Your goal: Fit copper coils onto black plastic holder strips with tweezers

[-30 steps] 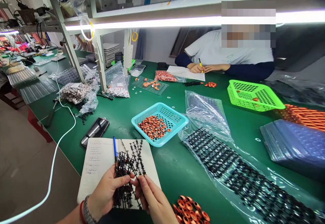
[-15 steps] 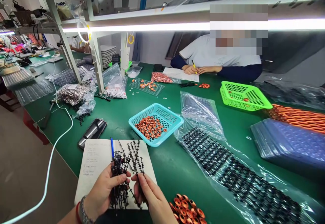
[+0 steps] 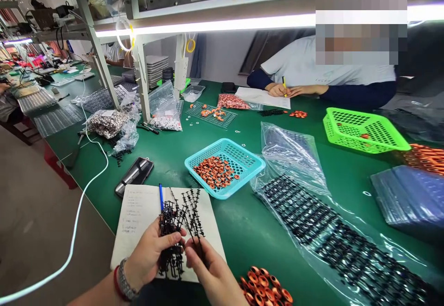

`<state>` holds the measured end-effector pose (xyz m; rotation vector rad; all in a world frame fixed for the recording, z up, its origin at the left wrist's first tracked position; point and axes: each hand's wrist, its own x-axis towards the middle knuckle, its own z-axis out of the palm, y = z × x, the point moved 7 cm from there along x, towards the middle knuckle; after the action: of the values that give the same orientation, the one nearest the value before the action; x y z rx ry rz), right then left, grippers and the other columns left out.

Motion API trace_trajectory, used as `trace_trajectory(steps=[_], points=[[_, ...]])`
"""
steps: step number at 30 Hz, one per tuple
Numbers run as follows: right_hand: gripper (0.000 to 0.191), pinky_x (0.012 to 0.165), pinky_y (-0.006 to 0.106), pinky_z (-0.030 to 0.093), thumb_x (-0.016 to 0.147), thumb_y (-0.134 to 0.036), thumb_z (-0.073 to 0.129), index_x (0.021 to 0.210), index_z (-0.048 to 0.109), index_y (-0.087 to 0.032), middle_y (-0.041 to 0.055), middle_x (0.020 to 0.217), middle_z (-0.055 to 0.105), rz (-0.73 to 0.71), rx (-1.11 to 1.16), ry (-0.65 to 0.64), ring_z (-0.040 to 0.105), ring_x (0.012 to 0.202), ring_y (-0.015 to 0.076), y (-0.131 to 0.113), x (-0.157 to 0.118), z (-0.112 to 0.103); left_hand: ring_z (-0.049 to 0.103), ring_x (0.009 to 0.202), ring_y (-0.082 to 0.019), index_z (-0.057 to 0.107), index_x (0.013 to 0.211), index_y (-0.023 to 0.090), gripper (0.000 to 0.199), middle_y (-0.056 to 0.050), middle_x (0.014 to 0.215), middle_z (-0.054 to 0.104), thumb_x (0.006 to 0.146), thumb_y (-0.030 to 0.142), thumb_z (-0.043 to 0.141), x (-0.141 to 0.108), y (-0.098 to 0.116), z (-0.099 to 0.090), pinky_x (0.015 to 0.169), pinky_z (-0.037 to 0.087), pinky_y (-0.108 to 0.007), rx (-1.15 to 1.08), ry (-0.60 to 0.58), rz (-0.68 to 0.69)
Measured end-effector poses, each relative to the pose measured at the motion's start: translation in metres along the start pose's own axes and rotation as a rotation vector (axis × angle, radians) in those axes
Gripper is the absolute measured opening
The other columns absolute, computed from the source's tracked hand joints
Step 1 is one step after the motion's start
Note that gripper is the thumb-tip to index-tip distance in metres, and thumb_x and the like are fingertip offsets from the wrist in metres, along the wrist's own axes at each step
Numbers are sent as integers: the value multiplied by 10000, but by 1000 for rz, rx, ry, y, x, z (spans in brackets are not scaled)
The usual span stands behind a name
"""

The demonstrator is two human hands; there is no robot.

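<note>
My left hand is closed round a thick bunch of thin black notched strips, above an open notebook. Close beside it, my right hand pinches the lower ends of several more black strips, which fan upward over the right page. A blue pen lies near the notebook's fold, partly behind the bunch. Orange and black rings are piled to the right of my right hand. Beyond the notebook, a light blue basket holds more such rings.
Bagged black parts stretch along the right. A green basket and clear plastic trays stand farther right. A dark case lies left of the blue basket. Across the table, a person holds a yellow pen over paper.
The view has shifted, so the table's contents sit slightly farther right. The strip that slanted down between my hands no longer shows there; both hands still hold black strips.
</note>
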<state>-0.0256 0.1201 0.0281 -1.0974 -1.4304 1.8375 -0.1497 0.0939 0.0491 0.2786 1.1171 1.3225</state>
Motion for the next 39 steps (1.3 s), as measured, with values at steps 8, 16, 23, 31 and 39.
trace_trajectory(steps=[8, 16, 23, 31, 39], points=[[421, 622, 267, 473, 926, -638, 487, 854, 547, -228, 8, 731, 565, -122, -163, 127, 536, 655, 176, 1, -3, -15, 667, 796, -173, 713, 972, 172, 415, -36, 880, 731, 599, 170, 894, 0, 0, 7, 744, 524, -279, -85, -44, -49], [510, 528, 256, 395, 799, -647, 669, 1019, 635, -188, -42, 590, 500, -69, -223, 124, 444, 525, 153, 11, -1, -5, 686, 949, -226, 711, 1091, 191, 390, -76, 1030, 754, 717, 207, 824, -1, -1, 14, 905, 501, -334, -53, -111, 23], [465, 659, 295, 511, 843, -635, 633, 986, 683, -196, 50, 740, 672, -95, -136, 94, 641, 713, 230, 6, 1, -4, 694, 928, -233, 755, 989, 169, 353, -83, 968, 768, 656, 191, 867, 1, -7, 13, 861, 508, -317, -57, -118, -15], [467, 728, 307, 546, 894, -653, 542, 919, 651, -200, 99, 882, 678, -172, -134, 213, 647, 824, 242, -4, -1, -8, 652, 769, -152, 773, 907, 176, 401, -17, 785, 738, 553, 234, 953, 4, -5, 8, 727, 511, -243, -37, -31, 2], [507, 914, 357, 545, 846, -633, 634, 1081, 685, -188, 117, 986, 719, -163, 20, 157, 672, 1017, 278, -6, 2, -6, 694, 860, -195, 781, 955, 175, 387, -51, 884, 771, 603, 239, 931, -3, -6, 16, 866, 523, -286, -42, -74, -4]])
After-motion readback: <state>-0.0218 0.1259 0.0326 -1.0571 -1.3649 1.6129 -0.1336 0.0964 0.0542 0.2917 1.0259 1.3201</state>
